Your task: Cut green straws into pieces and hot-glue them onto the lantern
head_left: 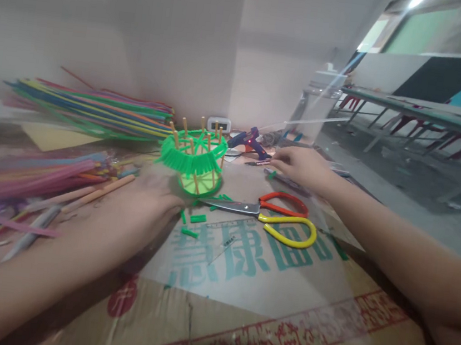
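Note:
My left hand (pixel 158 200) is blurred beside a small green basket-like craft (pixel 192 159) with upright wooden sticks and a fringe of green strips. Most of its fingers are hidden or smeared; whether they touch the craft I cannot tell. Farther right, my right hand (pixel 301 165) has its fingers pinched together by a slim dark object (pixel 258 163); what they hold is unclear. Behind that lies a blue glue gun (pixel 245 138) with a red light showing. Scissors (pixel 247 208) with one red and one yellow handle lie between my hands, near cut green pieces (pixel 198 219).
Bundles of coloured pipe cleaners (pixel 95 108) lie at the back left, with more wrapped craft sticks (pixel 36 179) at the left. A clear ruler (pixel 232 224) rests on the printed cardboard (pixel 251 343). A small white digital clock (pixel 218 124) stands by the wall.

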`<state>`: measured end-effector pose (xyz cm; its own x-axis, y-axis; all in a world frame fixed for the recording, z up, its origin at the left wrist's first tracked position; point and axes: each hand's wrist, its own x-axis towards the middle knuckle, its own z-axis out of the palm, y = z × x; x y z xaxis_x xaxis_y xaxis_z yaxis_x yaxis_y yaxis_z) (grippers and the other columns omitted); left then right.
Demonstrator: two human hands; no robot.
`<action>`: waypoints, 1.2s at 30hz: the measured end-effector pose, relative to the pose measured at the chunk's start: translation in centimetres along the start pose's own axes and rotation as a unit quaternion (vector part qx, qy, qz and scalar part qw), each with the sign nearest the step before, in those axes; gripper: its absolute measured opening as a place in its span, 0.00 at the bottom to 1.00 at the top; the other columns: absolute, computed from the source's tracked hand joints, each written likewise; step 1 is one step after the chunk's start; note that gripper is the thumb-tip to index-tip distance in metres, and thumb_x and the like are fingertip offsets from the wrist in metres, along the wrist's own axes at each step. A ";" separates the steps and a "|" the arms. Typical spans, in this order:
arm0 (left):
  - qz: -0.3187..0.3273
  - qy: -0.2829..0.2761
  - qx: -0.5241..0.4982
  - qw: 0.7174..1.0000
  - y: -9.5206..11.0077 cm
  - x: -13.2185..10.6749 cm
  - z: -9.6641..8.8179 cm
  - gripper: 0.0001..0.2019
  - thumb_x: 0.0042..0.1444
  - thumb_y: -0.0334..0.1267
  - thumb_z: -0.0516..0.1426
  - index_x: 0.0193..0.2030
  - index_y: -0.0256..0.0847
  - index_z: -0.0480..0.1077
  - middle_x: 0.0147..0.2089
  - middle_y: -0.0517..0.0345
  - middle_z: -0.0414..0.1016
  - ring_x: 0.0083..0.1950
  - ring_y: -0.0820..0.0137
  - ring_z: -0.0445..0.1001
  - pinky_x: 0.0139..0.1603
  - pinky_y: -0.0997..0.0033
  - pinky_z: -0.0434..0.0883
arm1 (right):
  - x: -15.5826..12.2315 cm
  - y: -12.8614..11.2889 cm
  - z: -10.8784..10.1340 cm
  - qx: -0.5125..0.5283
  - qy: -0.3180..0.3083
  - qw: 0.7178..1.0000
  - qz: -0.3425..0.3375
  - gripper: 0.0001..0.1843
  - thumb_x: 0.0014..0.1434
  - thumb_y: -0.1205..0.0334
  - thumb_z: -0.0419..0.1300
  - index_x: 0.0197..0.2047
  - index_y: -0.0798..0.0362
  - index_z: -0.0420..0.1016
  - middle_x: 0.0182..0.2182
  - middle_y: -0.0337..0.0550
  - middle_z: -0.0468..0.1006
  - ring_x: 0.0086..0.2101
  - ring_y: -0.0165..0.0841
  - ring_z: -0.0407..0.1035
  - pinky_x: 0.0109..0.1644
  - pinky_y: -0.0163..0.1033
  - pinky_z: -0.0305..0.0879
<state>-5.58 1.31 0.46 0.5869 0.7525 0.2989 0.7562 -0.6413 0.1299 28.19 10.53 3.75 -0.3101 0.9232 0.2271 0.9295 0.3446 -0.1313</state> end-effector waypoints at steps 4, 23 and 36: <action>-0.033 -0.076 0.029 0.996 1.1 0.4 -0.2 0.12 0.65 0.41 0.52 0.41 0.44 0.77 0.39 0.54 0.79 0.43 0.61 0.75 0.43 0.60 0.69 | -2.1 -4.3 0.4 0.055 -0.076 0.988 -0.121 0.10 0.62 0.58 0.58 0.36 0.54 0.78 0.32 0.44 0.79 0.32 0.35 0.70 0.35 0.38 0.57; -0.007 0.009 0.007 1.000 0.8 0.7 2.4 0.08 0.62 0.32 0.53 0.38 0.38 0.74 0.38 0.53 0.78 0.40 0.64 0.76 0.42 0.64 0.71 | -4.9 -7.3 0.0 0.097 -0.208 0.961 -0.153 0.10 0.58 0.55 0.60 0.41 0.50 0.73 0.33 0.40 0.78 0.30 0.33 0.68 0.30 0.35 0.55; 0.033 0.078 -0.031 0.996 0.5 0.6 2.9 0.10 0.65 0.37 0.52 0.40 0.40 0.75 0.40 0.52 0.77 0.43 0.64 0.73 0.45 0.63 0.68 | -2.4 -5.4 -0.2 0.106 -0.037 0.985 -0.129 0.12 0.64 0.57 0.56 0.34 0.54 0.75 0.29 0.42 0.78 0.30 0.32 0.67 0.33 0.37 0.55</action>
<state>-3.98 1.88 -2.00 0.5793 0.6783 0.4521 0.6951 -0.7007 0.1606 23.95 6.45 4.11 -0.5512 0.8076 0.2096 0.7578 0.5897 -0.2792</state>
